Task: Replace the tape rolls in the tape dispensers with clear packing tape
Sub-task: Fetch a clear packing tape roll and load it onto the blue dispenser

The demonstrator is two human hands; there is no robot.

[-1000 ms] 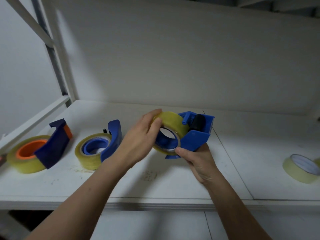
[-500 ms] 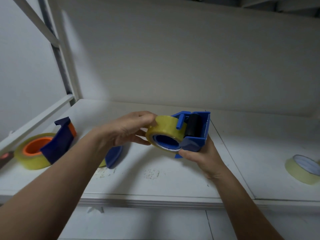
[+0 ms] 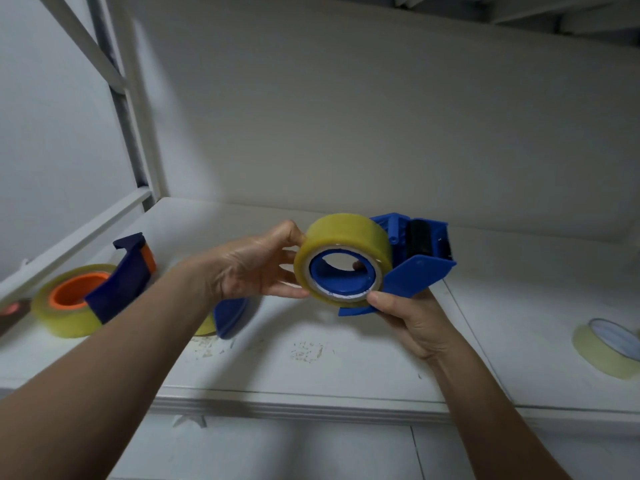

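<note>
- The second blue dispenser point(image 3: 230, 315) lies mostly hidden behind the left forearm. Only one rounded side plate and a sliver of yellowish tape show, and both are blurred.
- The loose tape roll point(image 3: 602, 348) lying flat at the far right is cut off by the picture's edge.
- A reddish-brown thing point(image 3: 10, 310) at the far left edge is too blurred and cropped to name.
- The right grip point(image 3: 412, 323), a bare hand, is largely covered by what it holds. It clasps the blue dispenser point(image 3: 419, 275) from below, with the thumb laid by the roll's lower rim. A fingertip shows through the core's hole.
- The left grip point(image 3: 256, 268) pinches the clear tape roll point(image 3: 346, 237) at its left side, thumb on top and fingers beneath.
- That roll sits on the dispenser's blue hub and is held in the air above the counter point(image 3: 311, 382), near its middle.
- The black roller point(image 3: 419, 240) shows behind the roll, at the dispenser's far end.
- At the left on the counter, well apart, lies a navy dispenser point(image 3: 121, 285) with an orange hub and its own yellowish roll point(image 3: 65, 317).
- Small pale specks point(image 3: 304, 351) are scattered on the counter below the hands.
</note>
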